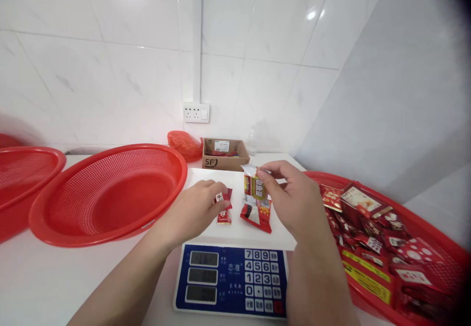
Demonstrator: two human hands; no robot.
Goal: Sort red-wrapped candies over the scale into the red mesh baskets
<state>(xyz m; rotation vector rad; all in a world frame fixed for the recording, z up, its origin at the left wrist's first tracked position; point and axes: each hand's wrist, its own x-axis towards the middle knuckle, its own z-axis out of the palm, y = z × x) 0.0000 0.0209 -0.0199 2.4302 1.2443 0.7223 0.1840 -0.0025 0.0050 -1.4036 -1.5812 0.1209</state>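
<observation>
My left hand (193,211) reaches over the white scale plate (209,235), its thumb and fingers closed on a small red snack packet (227,196). Just below that lies another small red packet (224,217), flat on the plate. Between thumb and forefinger, my right hand (290,193) pinches the top edge of a clear packet with a yellow and red label (256,187). A larger red and white snack bag (259,218) rests on the plate underneath it. In front of both hands sits the scale's blue keypad panel (233,287).
At left stands a red mesh basket (162,157), beside a second red basket (55,157). A red basket (434,220) heaped with red snack packets (375,233) stands at right. Against the wall are a cardboard box (235,163) and a red plastic bag (184,144).
</observation>
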